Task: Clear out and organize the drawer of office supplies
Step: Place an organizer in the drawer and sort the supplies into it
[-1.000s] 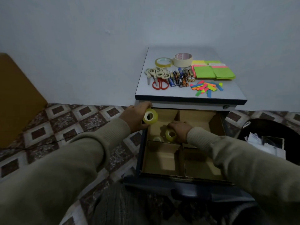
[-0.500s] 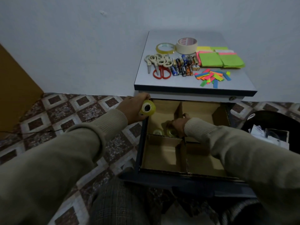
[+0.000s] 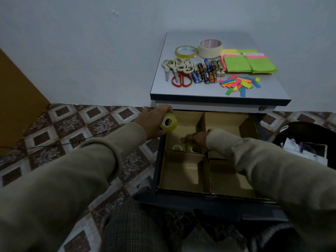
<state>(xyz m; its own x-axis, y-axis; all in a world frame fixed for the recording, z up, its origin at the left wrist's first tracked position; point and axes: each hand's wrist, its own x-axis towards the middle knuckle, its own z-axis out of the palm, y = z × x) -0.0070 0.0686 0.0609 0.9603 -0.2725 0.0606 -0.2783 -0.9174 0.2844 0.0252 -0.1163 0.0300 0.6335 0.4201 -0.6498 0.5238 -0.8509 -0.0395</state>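
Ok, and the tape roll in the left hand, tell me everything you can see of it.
The small tape roll is yellowish and glossy, probably clear adhesive tape, wound on a core with a dark round hole. It is tilted, with the hole facing the camera. The left hand grips it by the rim, over the left edge of the open drawer, above the rear-left compartment. Nothing else touches it.

Home room, patterned floor tiles [image 3: 101, 122], plain wall [image 3: 91, 51], small drawer cabinet [image 3: 218, 99]
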